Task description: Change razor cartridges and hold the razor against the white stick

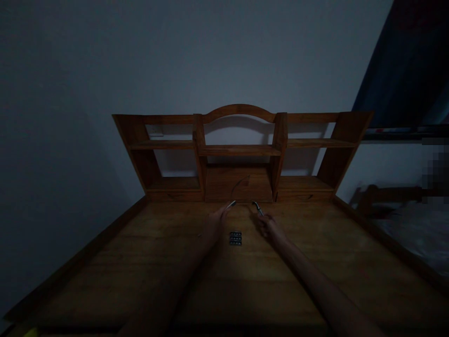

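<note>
In the dim head view, my left hand (pixel 214 223) is closed around a slim pale stick-like thing (pixel 230 204) with a darker end, which points up and to the right. My right hand (pixel 269 225) grips a slender light-coloured tool (pixel 258 208) with a dark, bent tip tilted up and to the left. The two held things are apart; the darkness hides their exact kind. Between and slightly below the hands, a small dark block with three rows of pale spots (pixel 235 238) lies on the wooden desk (pixel 266 276).
At the desk's back stands a wooden shelf unit (pixel 240 150) with several compartments and low drawers. A thin dark curved line (pixel 239 182) shows before its middle panel. Raised edges flank the desk. A dark curtain (pixel 403 75) hangs at the right.
</note>
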